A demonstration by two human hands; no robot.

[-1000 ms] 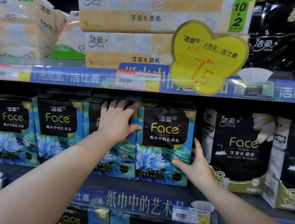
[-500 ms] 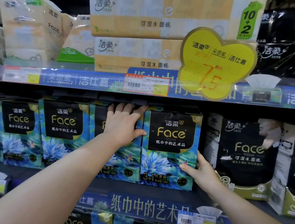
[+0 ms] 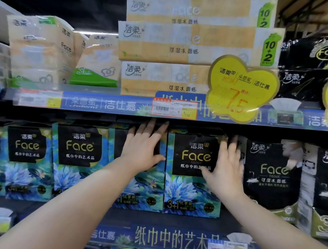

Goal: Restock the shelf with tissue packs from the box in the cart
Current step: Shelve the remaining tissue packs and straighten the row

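Observation:
A row of blue-and-black "Face" tissue packs stands on the middle shelf [image 3: 155, 220]. My left hand [image 3: 143, 149] lies flat with straight fingers on the front of one blue pack [image 3: 139, 191]. My right hand [image 3: 223, 170] lies flat against the right part of the neighbouring blue pack [image 3: 187, 183], fingers pointing up at its top right corner. Both packs stand upright, side by side and touching. Neither the cart nor the box is in view.
Two more blue packs [image 3: 77, 162] stand to the left. Black "Face" packs [image 3: 271, 178] stand right of my right hand. The upper shelf edge [image 3: 104, 104] carries price tags and a yellow sign [image 3: 242, 86], with pale tissue packs [image 3: 181, 44] stacked above.
My right hand rose from the lower right edge of the right blue pack to lie flat on its upper right front. The left hand stayed on its pack. The camera moved closer.

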